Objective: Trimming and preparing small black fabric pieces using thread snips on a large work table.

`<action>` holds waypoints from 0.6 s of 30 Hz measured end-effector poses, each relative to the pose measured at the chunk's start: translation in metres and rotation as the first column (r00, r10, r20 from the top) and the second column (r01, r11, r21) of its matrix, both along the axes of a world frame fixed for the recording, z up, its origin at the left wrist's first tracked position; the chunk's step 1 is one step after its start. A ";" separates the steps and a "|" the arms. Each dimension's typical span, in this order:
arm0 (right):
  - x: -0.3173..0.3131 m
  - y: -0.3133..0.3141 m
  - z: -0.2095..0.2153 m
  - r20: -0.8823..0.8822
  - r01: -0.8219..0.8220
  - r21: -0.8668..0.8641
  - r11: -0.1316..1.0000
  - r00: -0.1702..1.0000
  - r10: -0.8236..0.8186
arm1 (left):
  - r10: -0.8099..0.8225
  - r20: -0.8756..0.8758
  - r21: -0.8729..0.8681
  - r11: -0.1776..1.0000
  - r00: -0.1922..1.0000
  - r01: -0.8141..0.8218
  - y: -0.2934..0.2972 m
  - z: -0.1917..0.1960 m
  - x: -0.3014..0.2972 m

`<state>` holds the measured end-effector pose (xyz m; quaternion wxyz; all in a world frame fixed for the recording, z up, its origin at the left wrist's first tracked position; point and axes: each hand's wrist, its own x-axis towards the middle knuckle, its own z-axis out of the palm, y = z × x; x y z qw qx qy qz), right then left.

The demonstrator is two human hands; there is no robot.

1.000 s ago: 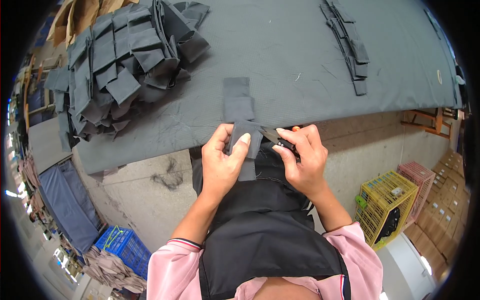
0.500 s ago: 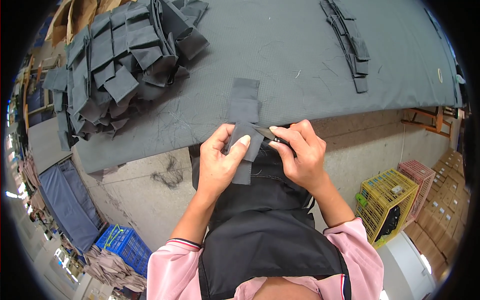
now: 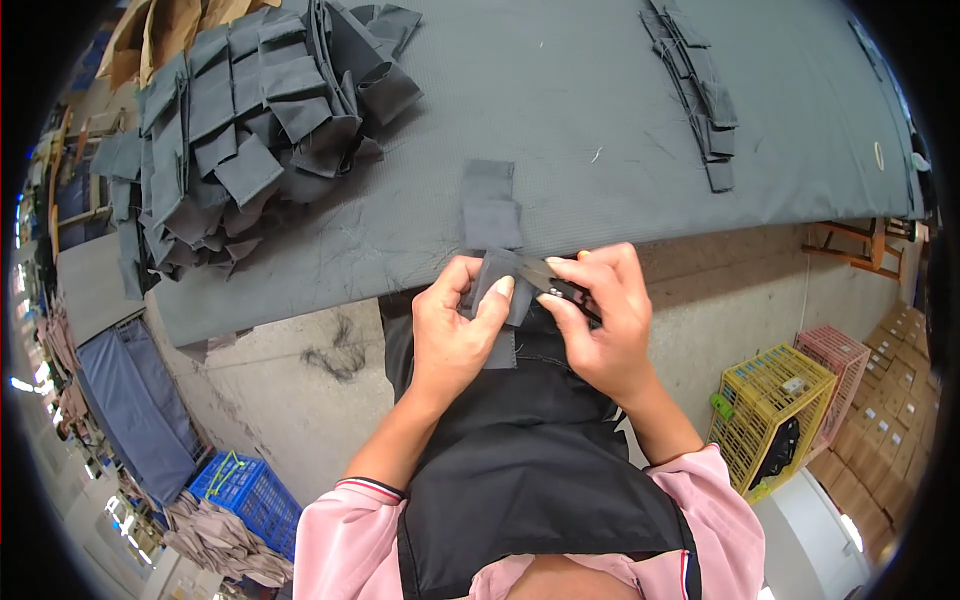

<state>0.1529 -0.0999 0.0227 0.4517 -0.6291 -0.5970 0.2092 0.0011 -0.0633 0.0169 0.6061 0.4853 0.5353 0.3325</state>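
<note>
Now the left hand (image 3: 452, 335) pinches a dark fabric strip (image 3: 492, 240) hanging off the grey table's (image 3: 600, 130) near edge, while at its 3 o'clock the right hand (image 3: 602, 320) closes on small black snips (image 3: 560, 290).

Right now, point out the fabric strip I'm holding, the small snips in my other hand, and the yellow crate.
fabric strip (image 3: 492, 215), head view, flat part lying on the table
small snips (image 3: 562, 288), head view, dark handle
yellow crate (image 3: 772, 415), head view, side wall
</note>
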 end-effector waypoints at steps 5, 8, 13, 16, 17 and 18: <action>-0.005 0.002 -0.005 -0.015 -0.026 -0.035 0.999 1.000 0.025 | -0.035 -0.075 0.090 0.995 0.997 0.041 -0.003 -0.003 0.002; -0.006 0.004 -0.007 -0.026 -0.016 -0.011 1.000 1.000 0.015 | -0.039 -0.107 0.129 0.990 0.994 0.052 -0.004 -0.006 0.003; -0.005 0.003 -0.012 0.136 -0.031 0.080 0.996 0.990 0.020 | -0.036 -0.128 0.142 0.988 0.991 0.054 -0.005 -0.005 0.005; -0.004 0.003 -0.011 0.198 -0.025 0.102 0.994 0.980 0.004 | -0.034 -0.107 0.122 0.991 0.994 0.047 -0.004 -0.005 0.006; -0.004 0.002 -0.010 0.187 -0.003 0.093 0.996 0.982 -0.014 | -0.030 -0.091 0.093 0.995 0.995 0.038 -0.004 -0.005 0.006; -0.002 -0.001 -0.008 0.108 0.026 0.060 0.998 0.994 -0.033 | -0.021 -0.076 0.066 0.997 0.997 0.026 -0.004 -0.004 0.006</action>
